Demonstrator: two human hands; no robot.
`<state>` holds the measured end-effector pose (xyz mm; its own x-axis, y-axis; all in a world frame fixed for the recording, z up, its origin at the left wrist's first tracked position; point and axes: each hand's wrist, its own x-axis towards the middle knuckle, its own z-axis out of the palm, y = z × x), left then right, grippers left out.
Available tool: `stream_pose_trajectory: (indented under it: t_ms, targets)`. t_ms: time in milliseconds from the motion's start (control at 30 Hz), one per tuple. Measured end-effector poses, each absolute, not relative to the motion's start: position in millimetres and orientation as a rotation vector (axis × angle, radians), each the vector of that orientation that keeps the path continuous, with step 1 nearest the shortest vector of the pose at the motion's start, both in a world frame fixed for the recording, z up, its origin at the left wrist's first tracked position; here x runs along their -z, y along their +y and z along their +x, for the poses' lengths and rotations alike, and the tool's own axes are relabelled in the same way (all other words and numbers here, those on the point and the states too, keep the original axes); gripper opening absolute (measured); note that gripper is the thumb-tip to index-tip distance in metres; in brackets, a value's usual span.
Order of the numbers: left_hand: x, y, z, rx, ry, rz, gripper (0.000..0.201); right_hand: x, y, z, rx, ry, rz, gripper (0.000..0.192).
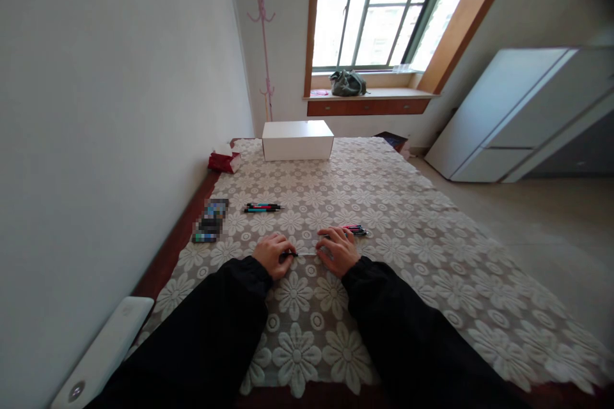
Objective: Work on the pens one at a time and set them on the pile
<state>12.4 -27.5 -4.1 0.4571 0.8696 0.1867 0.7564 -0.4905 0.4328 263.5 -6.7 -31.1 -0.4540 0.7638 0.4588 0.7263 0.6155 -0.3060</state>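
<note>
Slim black-and-white pen [304, 254] runs crosswise between the hands: left hand [274, 254] pinches its black end, right hand [338, 252] meets the other, grip unclear.

The left grip [274, 255] holds a slim dark object [290, 254].

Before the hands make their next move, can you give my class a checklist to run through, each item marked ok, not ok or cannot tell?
1. Left hand has its fingers around the small dark piece: ok.
2. Thin pale rod shows between the two hands: ok.
3. Right hand grips the rod firmly: cannot tell, its fingers hide that end.
4. Left-side pens lie apart from both hands: ok.
5. Right-side pens are fully visible: not ok, the right hand partly covers them.
</note>
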Motion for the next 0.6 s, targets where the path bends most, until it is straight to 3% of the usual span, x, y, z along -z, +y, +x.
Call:
stream_pose_trajectory:
  t_ms: [600]
  targets:
    - [6.5, -25.5, 11.4, -0.553, 1.36, 2.415, 0.014, 28.4, -9.4, 259.8, -0.107, -2.373, -1.098, 0.007]
